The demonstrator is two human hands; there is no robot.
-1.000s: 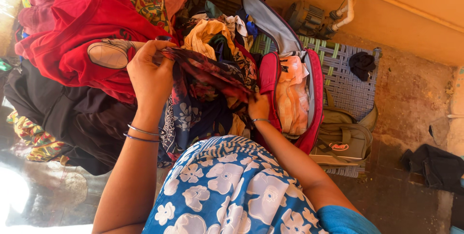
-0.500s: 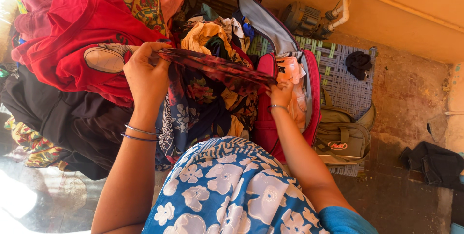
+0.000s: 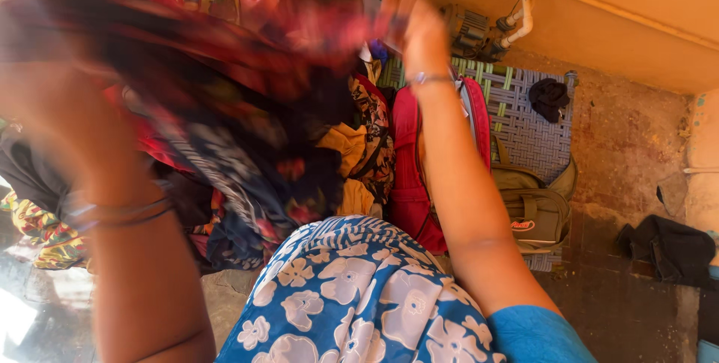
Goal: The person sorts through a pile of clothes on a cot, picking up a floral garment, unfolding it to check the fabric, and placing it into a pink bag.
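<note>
Stretching a dark floral cloth out between both hands, so the long axis runs pretty much left to right across the view, up above the clothes pile. Right hand is pinched shut on the right-hand end of it, raised high over the red bag. Left hand is so blurred I can't really tell how the fingers sit, though the cloth's other end seems to start right there, so it's probably gripping too. Most of the fabric hangs down from that line toward the lap, nearer the left hand than the right. Compared with half a second ago, both hands are way higher and wider apart: the right one was down at the bag's opening, and the cloth was a short taut strip rather than this big spread.
</note>
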